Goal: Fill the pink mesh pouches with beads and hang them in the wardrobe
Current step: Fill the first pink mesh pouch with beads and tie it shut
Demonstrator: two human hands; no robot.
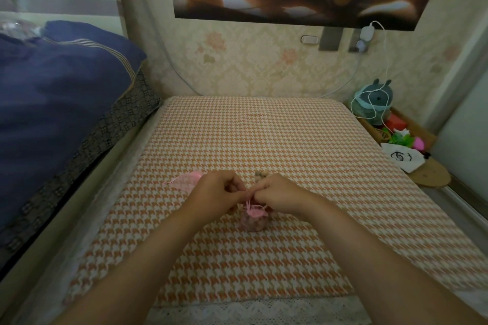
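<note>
A pink mesh pouch (pixel 254 221) filled with beads stands on the houndstooth cloth (pixel 264 140), its top gathered and its pink drawstring pulled up. My left hand (pixel 216 192) and my right hand (pixel 280 194) meet just above it, and each pinches the drawstring between curled fingers. A second, flat pink mesh pouch (pixel 184 179) lies on the cloth behind my left hand. A few loose beige beads (pixel 261 174) lie behind my right hand, partly hidden by it.
A dark blue quilt (pixel 58 92) is piled on the bed to the left. At the right edge sit a tray with a plush toy (pixel 373 103), coloured items and a white drawstring bag (pixel 402 159). A charger cable (pixel 386 60) hangs from the wall.
</note>
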